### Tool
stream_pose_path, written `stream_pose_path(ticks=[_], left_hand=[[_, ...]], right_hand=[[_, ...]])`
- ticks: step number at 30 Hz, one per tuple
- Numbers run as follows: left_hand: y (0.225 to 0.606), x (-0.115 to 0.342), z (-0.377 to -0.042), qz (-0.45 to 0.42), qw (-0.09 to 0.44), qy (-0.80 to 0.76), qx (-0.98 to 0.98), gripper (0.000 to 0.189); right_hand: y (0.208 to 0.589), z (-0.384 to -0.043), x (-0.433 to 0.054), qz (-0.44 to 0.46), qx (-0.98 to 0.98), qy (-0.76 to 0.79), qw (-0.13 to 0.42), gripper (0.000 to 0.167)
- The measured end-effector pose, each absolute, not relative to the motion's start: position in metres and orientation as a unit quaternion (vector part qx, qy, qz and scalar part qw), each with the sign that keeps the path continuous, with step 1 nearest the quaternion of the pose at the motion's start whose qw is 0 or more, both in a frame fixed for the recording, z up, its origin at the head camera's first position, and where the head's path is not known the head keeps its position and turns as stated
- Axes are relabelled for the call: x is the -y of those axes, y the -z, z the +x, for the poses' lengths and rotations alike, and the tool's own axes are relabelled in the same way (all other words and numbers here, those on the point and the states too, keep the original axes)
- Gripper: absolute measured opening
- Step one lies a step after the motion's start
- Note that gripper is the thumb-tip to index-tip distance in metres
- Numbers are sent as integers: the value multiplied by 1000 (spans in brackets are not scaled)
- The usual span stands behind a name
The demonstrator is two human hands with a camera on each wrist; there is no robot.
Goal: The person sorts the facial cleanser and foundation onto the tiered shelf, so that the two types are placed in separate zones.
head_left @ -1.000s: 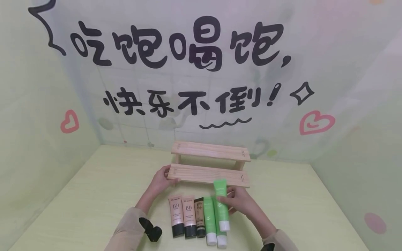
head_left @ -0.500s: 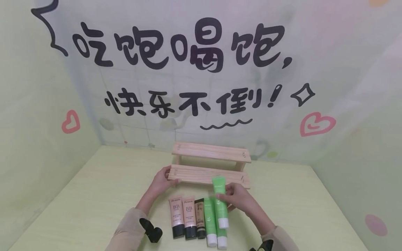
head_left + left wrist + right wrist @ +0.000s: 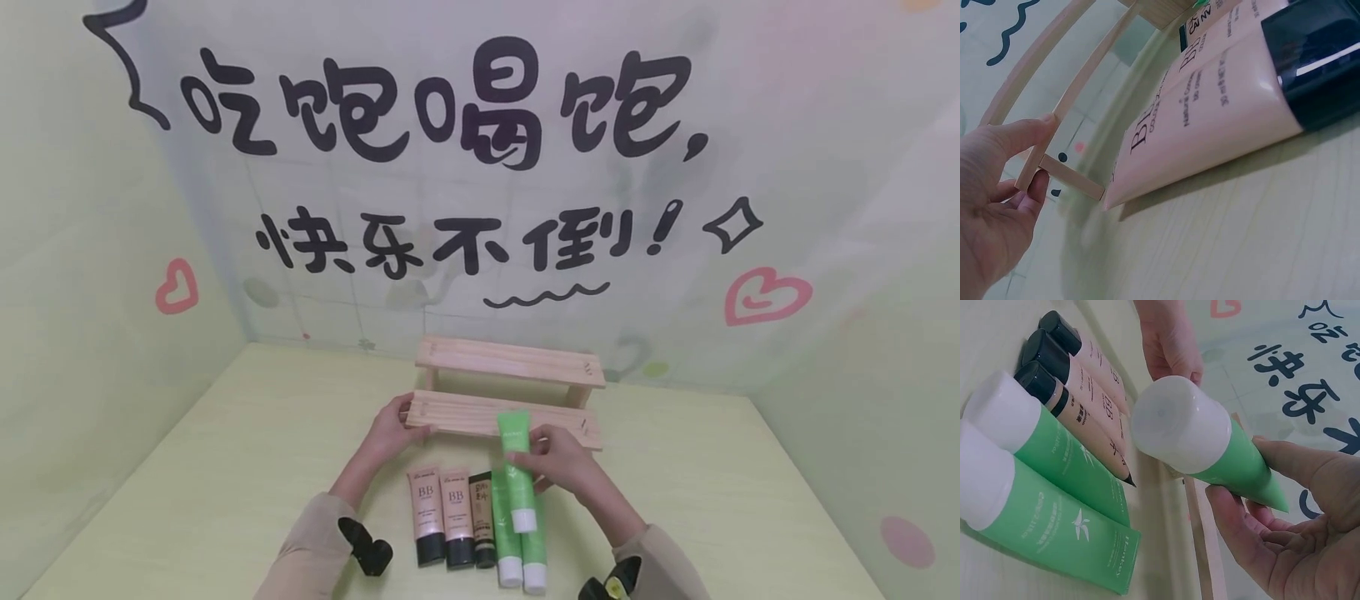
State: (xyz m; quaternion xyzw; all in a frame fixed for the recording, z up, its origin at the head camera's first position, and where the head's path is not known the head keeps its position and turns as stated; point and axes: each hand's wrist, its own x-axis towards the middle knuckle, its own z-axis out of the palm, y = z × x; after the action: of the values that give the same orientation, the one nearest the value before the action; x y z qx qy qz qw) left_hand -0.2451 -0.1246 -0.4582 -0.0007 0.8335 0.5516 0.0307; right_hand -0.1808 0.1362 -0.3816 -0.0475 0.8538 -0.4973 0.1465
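Observation:
My left hand (image 3: 392, 433) grips the left end of the lower plank of a two-step wooden rack (image 3: 510, 362), thumb on top and fingers beneath in the left wrist view. A green tube (image 3: 517, 479) with a white cap is pinched between thumb and fingers of my right hand (image 3: 564, 462), held above the table in front of the rack. Under it lie two more green tubes (image 3: 1066, 525). Beside these, to the left, are a small brown tube (image 3: 483, 517) with a black cap and two pink BB cream tubes (image 3: 1210, 94) with black caps, all in a row.
The pale yellow table (image 3: 247, 467) meets a printed cloth wall (image 3: 465, 192) right behind the rack. Side walls (image 3: 862, 467) close in on both sides. Black camera straps (image 3: 366, 548) sit on both wrists.
The green tube in my right hand has moved up and slightly left, its top end now in front of the lower plank. My left hand keeps its grip on the rack.

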Motion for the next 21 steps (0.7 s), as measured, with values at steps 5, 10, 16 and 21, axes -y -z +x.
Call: stream_pose_path(ticks=[5,10,16,21], left_hand=[[457,124,-245,-5,34,-551,-834,76],[456,123,-244,-7,32,-543,-839,76],[456,123,-244,-7,31,-541,-841,76],[457,123,-244,-4,30,-541,-840,75]], right_hand=[[381,-183,-133,-47,-853,498,149,48],[379,-185,-130,-40,-853,498,148,47],[377,-188,-127,-41,-849,506,146,44],[374,-190,-124,-52,-846,511,144,45]])
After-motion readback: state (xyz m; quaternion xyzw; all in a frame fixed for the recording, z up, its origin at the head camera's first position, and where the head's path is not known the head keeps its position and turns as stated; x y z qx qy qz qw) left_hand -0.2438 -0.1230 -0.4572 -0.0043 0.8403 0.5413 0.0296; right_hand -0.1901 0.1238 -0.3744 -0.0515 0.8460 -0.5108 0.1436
